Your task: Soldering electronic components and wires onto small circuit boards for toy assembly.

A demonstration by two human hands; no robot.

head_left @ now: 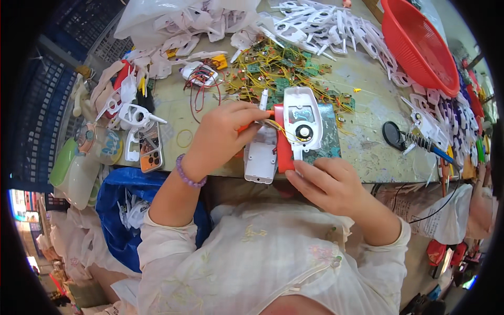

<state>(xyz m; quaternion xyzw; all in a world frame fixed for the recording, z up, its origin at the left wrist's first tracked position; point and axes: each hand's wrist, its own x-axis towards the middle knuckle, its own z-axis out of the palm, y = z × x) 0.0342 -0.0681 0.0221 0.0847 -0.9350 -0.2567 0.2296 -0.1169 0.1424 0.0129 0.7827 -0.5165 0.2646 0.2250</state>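
Note:
My left hand [223, 134] is closed in a pinch, with a slim orange piece [270, 112] showing at its fingers; its kind is partly hidden. Under those fingertips lies a white plastic casing half [261, 161] with a narrow stem at its far end. Beside it, a second white casing half [310, 116] holds a round black speaker [303, 132], and thin yellow wires run from it toward my left hand. My right hand [328, 184] has its fingertips curled at the near stem of this second half. Beneath it are a red block [282, 152] and a dark green speckled board [331, 136].
Green circuit boards [283, 65] with yellow wires are heaped beyond my hands. White casings [320, 29] pile up behind them. A red basket [420, 47] stands far right, near a soldering iron [441, 153]. At left lie a phone [151, 149] and a blue bag [121, 231].

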